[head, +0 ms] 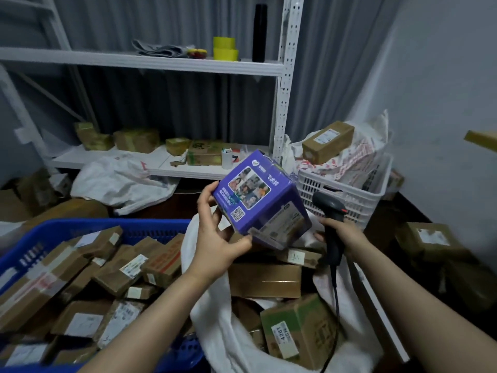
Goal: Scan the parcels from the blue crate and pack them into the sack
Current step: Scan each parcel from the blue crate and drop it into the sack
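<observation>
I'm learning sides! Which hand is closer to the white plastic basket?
Right. The right hand, gripping a black scanner, is in front of the basket; the left hand, holding a purple box, is farther left.

Dim, bluish room light, brightest on the wall (443,76) at two o'clock. The shelf post (285,76) bows with wide-angle distortion; the crate (150,228) at eight o'clock is soft.

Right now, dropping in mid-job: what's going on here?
A person is working through parcels. The left hand holds a purple box tilted above the open white sack, while the right hand grips a black handheld scanner beside it. The sack already holds several cardboard parcels, and the blue crate on the left is full of more.
</observation>
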